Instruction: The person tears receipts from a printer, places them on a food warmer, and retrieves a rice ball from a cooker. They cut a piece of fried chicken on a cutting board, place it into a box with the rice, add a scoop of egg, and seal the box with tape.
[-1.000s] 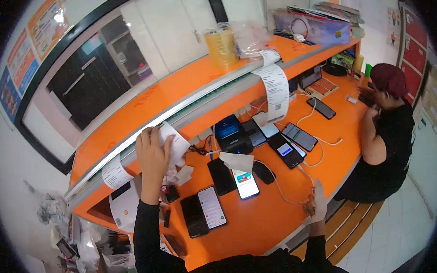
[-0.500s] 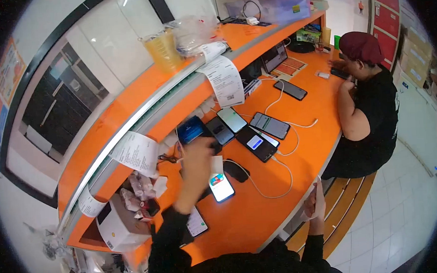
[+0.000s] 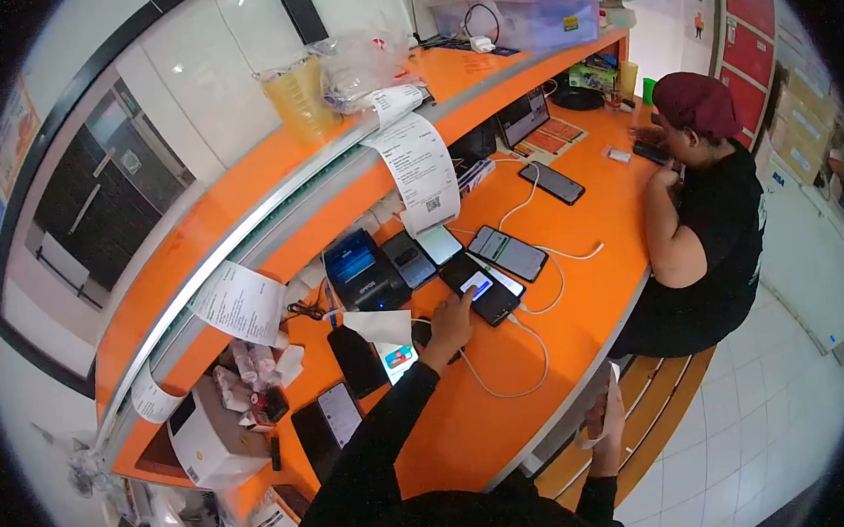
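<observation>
My left hand (image 3: pixel 450 329) reaches over the counter with its index finger stretched out, its tip at the lit screen of a black phone (image 3: pixel 497 302). It holds nothing. Beside it, a blank white paper slip (image 3: pixel 378 325) partly covers a lit phone (image 3: pixel 398 358). Behind the slip is a black Epson receipt printer (image 3: pixel 371 283). Other phones lie close by, including a dark grey one (image 3: pixel 409 260) and one with a pale screen (image 3: pixel 509 252). Low at the right, off the counter edge, my right hand (image 3: pixel 604 420) is closed around a thin whitish item (image 3: pixel 613 379), mostly hidden.
Printed receipts (image 3: pixel 419 173) hang from the orange shelf (image 3: pixel 275 190). White cables (image 3: pixel 542 376) loop between the phones. At the right, a co-worker (image 3: pixel 710 210) in a maroon head covering sits on the wooden bench (image 3: pixel 672 393). A white box (image 3: pixel 207 432) stands at the left.
My left hand has moved right, from in front of the printer to the black phone's screen. My right hand still holds the whitish item. The camera view has shifted slightly.
</observation>
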The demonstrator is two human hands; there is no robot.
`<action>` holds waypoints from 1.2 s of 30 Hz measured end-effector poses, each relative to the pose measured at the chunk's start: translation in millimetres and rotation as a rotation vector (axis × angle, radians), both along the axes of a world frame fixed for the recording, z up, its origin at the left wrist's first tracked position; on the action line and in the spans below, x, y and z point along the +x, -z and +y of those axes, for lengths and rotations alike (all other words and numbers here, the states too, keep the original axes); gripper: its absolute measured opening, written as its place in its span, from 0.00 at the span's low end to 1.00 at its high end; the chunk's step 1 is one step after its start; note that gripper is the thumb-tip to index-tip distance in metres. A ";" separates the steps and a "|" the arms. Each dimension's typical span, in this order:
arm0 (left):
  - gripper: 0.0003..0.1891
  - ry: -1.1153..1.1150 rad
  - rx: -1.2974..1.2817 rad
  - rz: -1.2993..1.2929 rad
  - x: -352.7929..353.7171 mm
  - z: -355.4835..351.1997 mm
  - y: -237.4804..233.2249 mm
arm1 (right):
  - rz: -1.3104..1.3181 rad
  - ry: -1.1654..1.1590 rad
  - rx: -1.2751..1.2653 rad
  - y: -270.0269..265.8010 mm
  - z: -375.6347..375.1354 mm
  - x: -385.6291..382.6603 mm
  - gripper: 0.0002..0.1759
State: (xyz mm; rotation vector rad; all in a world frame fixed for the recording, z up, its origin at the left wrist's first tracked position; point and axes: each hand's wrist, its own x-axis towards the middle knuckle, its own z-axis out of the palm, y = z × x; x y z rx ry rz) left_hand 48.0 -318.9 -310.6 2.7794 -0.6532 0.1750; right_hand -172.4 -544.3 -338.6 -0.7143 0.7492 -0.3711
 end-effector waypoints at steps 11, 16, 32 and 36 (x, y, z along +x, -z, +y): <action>0.21 0.105 -0.932 0.662 -93.9 0.4 -27.6 | -0.460 -0.367 -0.391 -30.2 50.8 65.6 0.10; 0.23 -0.042 -1.326 1.053 -141.4 18.2 -60.7 | -0.473 -0.781 -0.635 -44.5 103.5 73.4 0.08; 0.11 -0.615 -2.353 0.137 -338.9 185.0 -41.4 | -0.477 -2.058 -0.659 -72.8 269.7 -33.2 0.24; 0.10 -0.783 -2.377 -0.180 -376.5 199.2 -35.4 | -0.504 -2.201 -0.596 -27.6 281.1 -72.1 0.23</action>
